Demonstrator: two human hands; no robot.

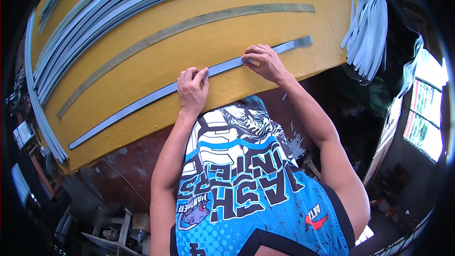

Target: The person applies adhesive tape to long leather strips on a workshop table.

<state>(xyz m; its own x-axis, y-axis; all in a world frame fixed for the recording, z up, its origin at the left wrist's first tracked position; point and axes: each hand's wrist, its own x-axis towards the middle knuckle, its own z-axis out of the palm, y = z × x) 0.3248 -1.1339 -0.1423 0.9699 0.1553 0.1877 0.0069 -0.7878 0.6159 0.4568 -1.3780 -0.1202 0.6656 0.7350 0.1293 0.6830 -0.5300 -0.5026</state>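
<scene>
A long, narrow light-grey strip [137,107] with a dark edge lies across the yellow table [237,33], close to its near side. My left hand [193,91] is on the strip near its middle, the fingers bent and pinching its edge. Farther right, my right hand [266,63] grips the same strip between thumb and curled fingers. Beyond my right hand the strip ends in a darker grey piece [303,41]. A flat olive-grey strip [175,27] curves across the table behind my hands, touching neither.
Many grey strips [95,38] lie in layered piles at the back left. More strips [35,80] run along the left edge. A thick bunch of pale strips [367,33] hangs over the right corner. Offcuts [296,146] lie below the table, and a window [424,118] is at right.
</scene>
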